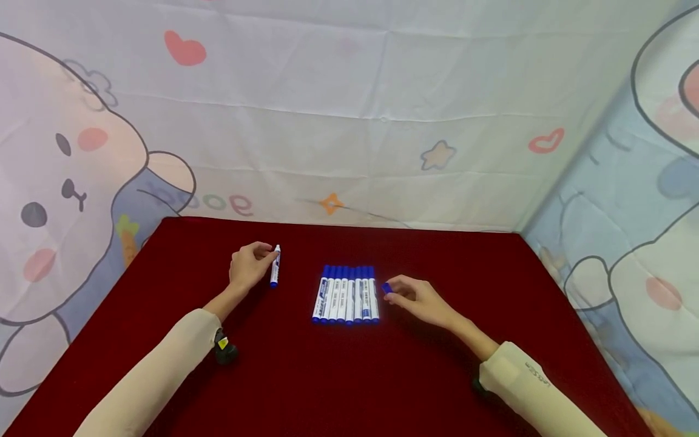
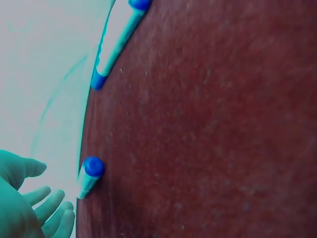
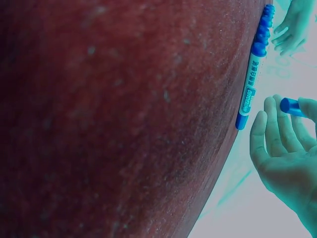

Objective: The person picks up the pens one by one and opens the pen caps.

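My right hand [image 1: 422, 300] pinches a blue marker cap [image 1: 386, 287] between thumb and fingers, just to the right of a row of markers. The right wrist view shows that cap [image 3: 291, 106] held above the table. Over on the left, an uncapped whiteboard marker [image 1: 275, 267] lies on the cloth, its white tip pointing away from me. My left hand [image 1: 249, 264] is right beside this marker. In the left wrist view the fingers of the left hand [image 2: 32, 208] are spread and relaxed, with a gap to the marker's blue end [image 2: 93, 166].
Several capped blue-and-white markers [image 1: 345, 297] lie side by side in the middle, blue caps toward the back. A dark red cloth [image 1: 338, 382] covers the table. Behind it hangs a pale printed curtain [image 1: 349, 91], and another stretch of it stands to the right.
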The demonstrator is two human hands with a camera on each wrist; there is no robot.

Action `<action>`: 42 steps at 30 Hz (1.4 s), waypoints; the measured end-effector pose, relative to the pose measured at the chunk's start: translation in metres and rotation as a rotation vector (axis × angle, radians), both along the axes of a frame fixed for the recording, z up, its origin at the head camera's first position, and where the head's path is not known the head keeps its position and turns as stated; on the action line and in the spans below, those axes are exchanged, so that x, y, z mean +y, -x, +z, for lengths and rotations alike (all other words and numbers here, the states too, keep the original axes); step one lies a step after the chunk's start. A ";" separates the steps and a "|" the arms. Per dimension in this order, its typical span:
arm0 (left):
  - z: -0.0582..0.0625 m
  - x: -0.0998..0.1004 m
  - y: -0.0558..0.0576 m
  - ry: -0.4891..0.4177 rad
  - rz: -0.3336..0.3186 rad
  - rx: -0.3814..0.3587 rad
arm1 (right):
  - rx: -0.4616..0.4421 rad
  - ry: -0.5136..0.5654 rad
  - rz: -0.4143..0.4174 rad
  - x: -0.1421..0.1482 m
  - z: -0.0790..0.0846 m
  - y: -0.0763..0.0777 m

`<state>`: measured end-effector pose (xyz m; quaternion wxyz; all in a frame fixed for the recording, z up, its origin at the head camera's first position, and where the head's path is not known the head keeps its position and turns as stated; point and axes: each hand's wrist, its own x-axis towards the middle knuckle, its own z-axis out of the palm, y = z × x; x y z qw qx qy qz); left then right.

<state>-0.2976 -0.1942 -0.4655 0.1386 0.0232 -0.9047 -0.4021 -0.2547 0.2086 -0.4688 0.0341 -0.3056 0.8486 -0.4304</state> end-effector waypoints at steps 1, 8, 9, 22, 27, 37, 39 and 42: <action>0.001 0.000 -0.002 -0.011 -0.036 0.013 | 0.000 0.003 0.001 0.000 0.000 0.000; 0.007 0.007 -0.024 -0.105 -0.297 0.052 | -0.021 0.005 0.006 0.006 -0.003 0.003; 0.007 0.009 -0.027 -0.110 -0.332 0.051 | -0.020 0.009 0.009 0.006 -0.003 0.003; 0.001 0.028 -0.057 -0.135 -0.653 -0.008 | 0.033 0.000 -0.078 0.012 0.004 0.015; -0.004 0.031 -0.061 -0.134 -0.720 -0.029 | 0.052 0.007 -0.137 0.021 0.003 0.022; -0.008 0.035 -0.063 -0.157 -0.836 -0.066 | 0.048 0.072 -0.301 0.036 0.009 0.043; -0.008 0.036 -0.064 -0.156 -0.840 -0.068 | 0.049 0.083 -0.334 0.040 0.008 0.046; -0.008 0.038 -0.065 -0.159 -0.835 -0.080 | 0.044 0.097 -0.391 0.045 0.005 0.051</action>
